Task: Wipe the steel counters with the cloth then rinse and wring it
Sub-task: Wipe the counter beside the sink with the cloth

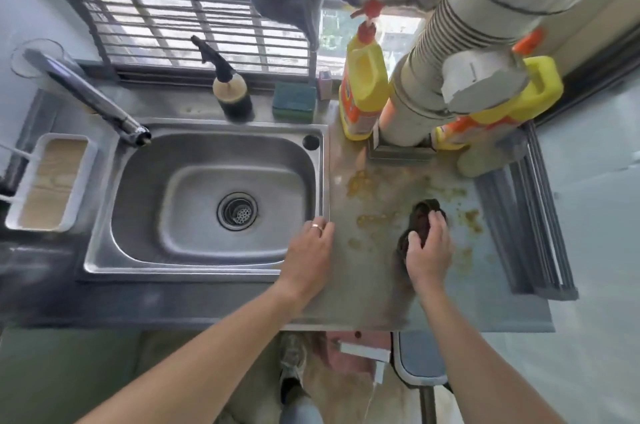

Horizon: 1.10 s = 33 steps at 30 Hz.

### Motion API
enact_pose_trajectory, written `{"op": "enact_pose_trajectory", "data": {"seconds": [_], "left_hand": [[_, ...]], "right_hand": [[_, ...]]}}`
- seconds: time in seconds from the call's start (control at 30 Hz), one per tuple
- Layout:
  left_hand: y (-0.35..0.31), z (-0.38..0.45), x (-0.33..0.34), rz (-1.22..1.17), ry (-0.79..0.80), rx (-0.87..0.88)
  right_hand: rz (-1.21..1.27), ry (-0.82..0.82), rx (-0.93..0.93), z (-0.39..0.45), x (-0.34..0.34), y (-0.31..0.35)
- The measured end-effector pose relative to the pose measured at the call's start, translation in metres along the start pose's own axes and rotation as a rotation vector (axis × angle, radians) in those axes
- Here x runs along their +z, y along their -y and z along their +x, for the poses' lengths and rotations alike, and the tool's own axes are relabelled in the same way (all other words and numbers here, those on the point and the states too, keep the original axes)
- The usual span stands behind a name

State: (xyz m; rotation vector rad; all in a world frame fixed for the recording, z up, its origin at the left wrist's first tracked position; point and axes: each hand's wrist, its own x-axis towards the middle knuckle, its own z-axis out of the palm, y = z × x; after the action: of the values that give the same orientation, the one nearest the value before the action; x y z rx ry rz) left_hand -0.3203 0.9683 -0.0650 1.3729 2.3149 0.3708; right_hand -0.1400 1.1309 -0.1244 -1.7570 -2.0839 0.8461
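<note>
One dark cloth (420, 223) lies bunched on the steel bench (374, 285) to the right of the sink (207, 195), and your right hand (429, 250) is pressed down over its near end. Your fingers (434, 221) curl over the top of the wad, with the thumb on its left side, so the cloth sits under and between them and its far end pokes out beyond the fingertips. Around it the bench is smeared with yellowish-brown spots (367, 181), thickest ahead of and to the right of the cloth, with a few to its left.

Your left hand (310, 250) rests flat at the sink's right rim, fingers straight and relaxed, gripping nothing; a ring shows on one finger.

Further out, two yellow bottles stand at the back of the bench: a yellow bottle with a red cap (363, 88) left of a wide grey pipe (419, 94), and a yellow jug (512, 108) to the pipe's right. A green sponge (294, 101) and a dark pump bottle (233, 91) sit on the ledge behind the sink. The tap (90, 94) reaches in from the left over the basin's corner, and a white tray (52, 181) lies left of the sink. A folded metal rack (526, 229) lies along the bench's right edge.
</note>
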Motion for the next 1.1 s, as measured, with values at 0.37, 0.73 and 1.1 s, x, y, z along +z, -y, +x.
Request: {"op": "enact_pose_trajectory", "data": {"seconds": [0.37, 0.73, 1.1], "left_hand": [[-0.002, 0.005, 0.011, -0.155, -0.023, -0.043], [-0.007, -0.005, 0.012, -0.002, 0.012, 0.075], [0.004, -0.006, 0.009, -0.009, 0.003, 0.090]], "right_hand": [[0.136, 0.254, -0.422, -0.034, 0.042, 0.055], [0.164, 0.236, -0.370, -0.097, 0.027, 0.035], [0.503, -0.080, 0.172, -0.047, -0.012, 0.053]]}}
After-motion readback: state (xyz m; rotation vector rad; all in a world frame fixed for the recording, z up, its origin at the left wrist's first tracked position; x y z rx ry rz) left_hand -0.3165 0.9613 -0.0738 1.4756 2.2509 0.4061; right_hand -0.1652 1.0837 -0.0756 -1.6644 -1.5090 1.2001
